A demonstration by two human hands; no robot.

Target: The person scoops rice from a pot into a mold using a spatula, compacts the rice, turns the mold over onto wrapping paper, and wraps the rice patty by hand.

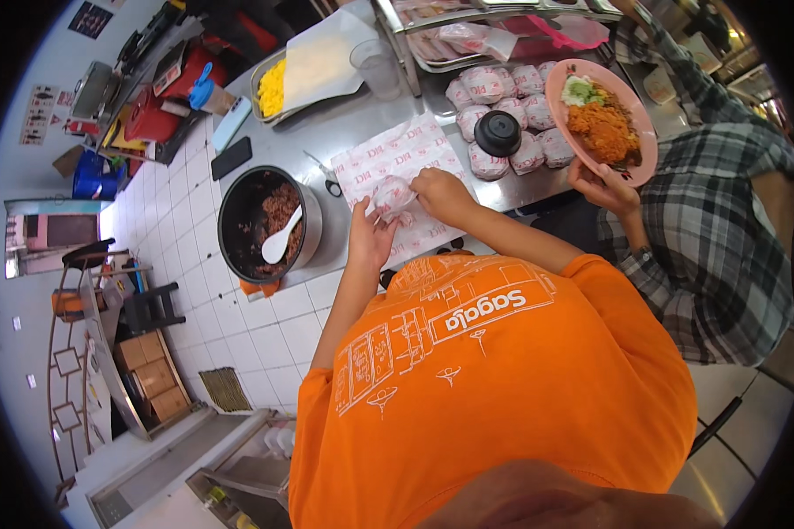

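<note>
Between my two hands is a round paper-wrapped bundle (393, 196) in white paper with red print. My left hand (373, 235) supports its near left side with thumb and fingertips. At its right side, my right hand (442, 197) grips the wrapping with bent fingers. Beneath the bundle, printed wrapping paper sheets (374, 157) lie flat on the steel table. Left of them is a black-lined pot (228, 221) holding reddish-brown rice (283, 208) and a white rice paddle (282, 239). Scissors (333, 188) with black handles lie between pot and paper.
Several wrapped bundles (529, 112) sit at the right, with a black bowl (497, 133) upside down on them. A person in a plaid shirt (708, 218) holds a pink plate (556, 89) of food close by. Farther back are a tray of yellow food (272, 89) and a clear cup (376, 73).
</note>
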